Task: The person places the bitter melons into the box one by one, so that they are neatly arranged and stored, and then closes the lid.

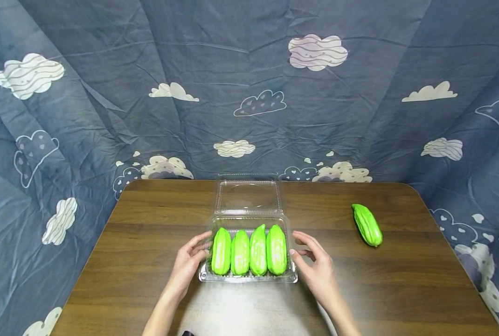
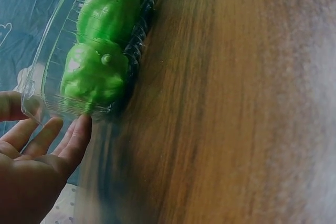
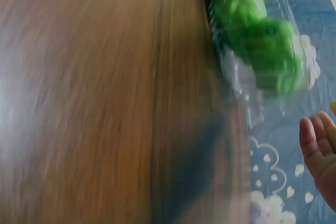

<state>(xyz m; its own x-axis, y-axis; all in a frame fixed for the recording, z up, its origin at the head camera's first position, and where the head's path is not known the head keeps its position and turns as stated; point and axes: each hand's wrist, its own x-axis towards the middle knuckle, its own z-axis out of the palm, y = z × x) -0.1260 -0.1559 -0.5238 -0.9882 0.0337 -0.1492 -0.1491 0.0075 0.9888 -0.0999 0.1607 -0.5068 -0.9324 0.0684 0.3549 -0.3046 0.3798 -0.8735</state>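
Note:
A clear plastic clamshell container (image 1: pixel 249 279) sits on the table with its lid (image 1: pixel 249 198) folded back. Several ridged green gourds (image 1: pixel 258 252) lie side by side in its base. My left hand (image 1: pixel 188 261) is at the container's left end; in the left wrist view its fingertips (image 2: pixel 81 124) touch the clear end wall, loosely extended. On the other side, my right hand (image 1: pixel 316 266) is beside the right end with relaxed fingers, holding nothing. The right wrist view shows a gap between those fingers (image 3: pixel 312 135) and the container.
Another green gourd (image 1: pixel 368 226) lies by itself on the wooden table (image 1: pixel 400 289), to the right. Behind the table hangs a blue cloth (image 1: pixel 249 70) with a cloud pattern. A small dark object (image 1: pixel 188 333) shows at the bottom edge of the head view.

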